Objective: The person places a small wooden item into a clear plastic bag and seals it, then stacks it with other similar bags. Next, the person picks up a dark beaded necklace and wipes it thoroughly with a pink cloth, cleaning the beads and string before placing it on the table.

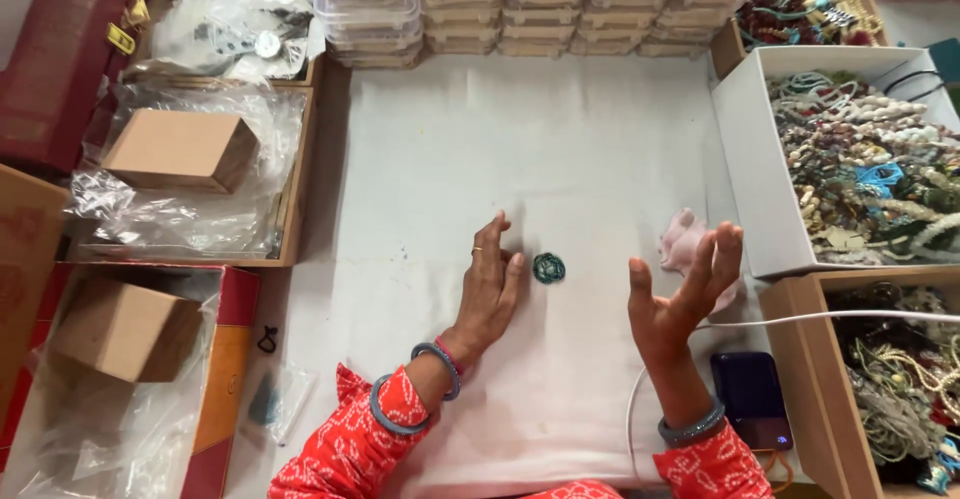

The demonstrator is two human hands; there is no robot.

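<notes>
Two open hands hover by a small coil of teal beads on a white cloth.

The left hand (pixel 490 284) rests on the white cloth (pixel 560 139) with its fingers spread flat and a thin ring on one finger; it holds nothing. The small round coil of dark teal beads (pixel 548 268) lies on the cloth just beside the left fingertips, between the two hands. The right hand (pixel 680 299) is lifted up, fingers apart and a bit curled, holding nothing. Behind it lies a small soft pink cloth (pixel 682 239). A dark purple phone (pixel 752 399) sits near the right wrist, with a white cable (pixel 830 316) running over it. At the right stands a white box full of mixed bead strings (pixel 745 149). Stacked clear plastic boxes (pixel 365 9) line the back. Plain brown cardboard boxes (pixel 180 149) sit in trays at the left.
</notes>
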